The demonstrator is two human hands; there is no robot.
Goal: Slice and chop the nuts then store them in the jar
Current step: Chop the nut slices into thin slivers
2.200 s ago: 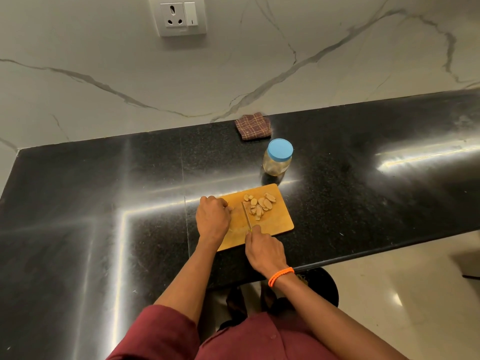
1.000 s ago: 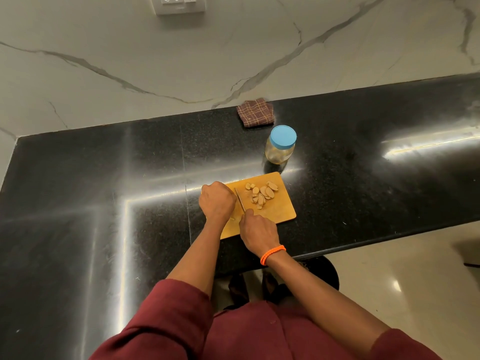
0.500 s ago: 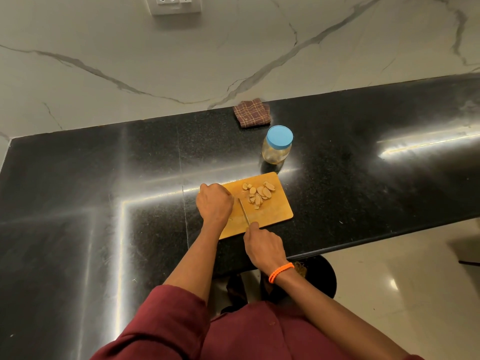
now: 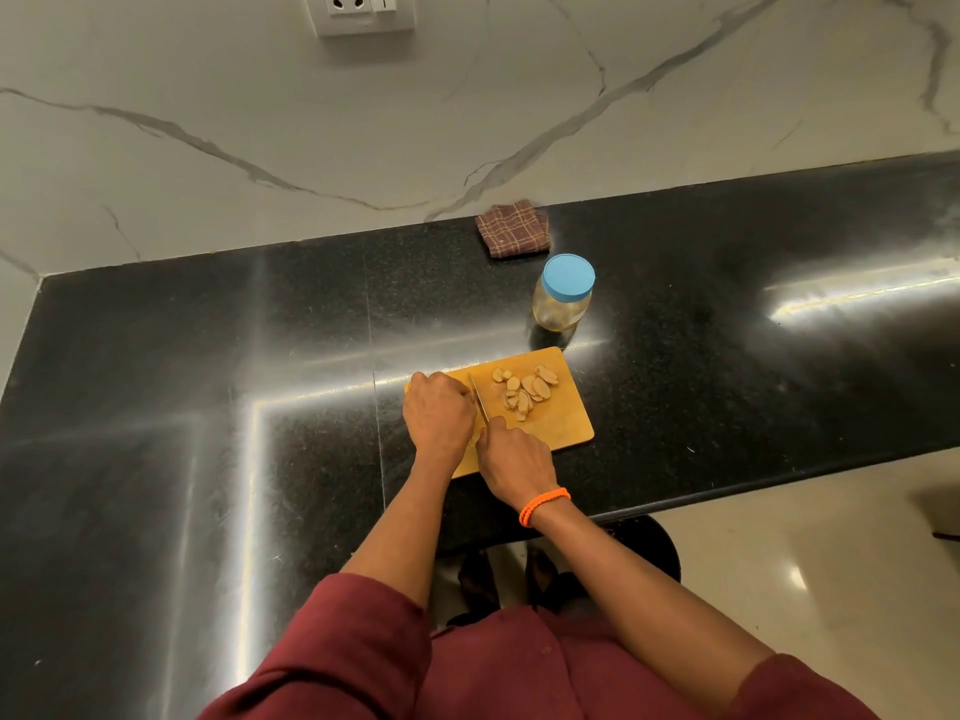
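Nearest the camera are maroon sleeves (image 4: pixel 337 646) and two bare forearms reaching forward over the edge of a black counter (image 4: pixel 156 407). An orange band (image 4: pixel 543 505) sits on the right wrist. The right hand (image 4: pixel 514 462) is curled round the handle of a knife (image 4: pixel 479 404) – the handle is hidden in the fist, and only the thin blade shows, running away from the knuckles across the board (image 4: pixel 566 423). The left hand (image 4: pixel 439 413) lies just left of the blade with its fingers bent down onto the board's left part; whatever is under the fingertips is hidden, so I cannot tell whether it pins a nut or just rests there. Right of the blade, well apart from both hands, a small heap of pale nuts (image 4: pixel 524 389) lies on the far half of the board – some look sliced. Just beyond the board's far right corner stands a jar (image 4: pixel 562 304), upright, its blue lid (image 4: pixel 569 277) on. Farther back, against the marble wall (image 4: pixel 260 96), lies a folded checked cloth (image 4: pixel 513 228), and a socket (image 4: pixel 363 10) is high on the wall
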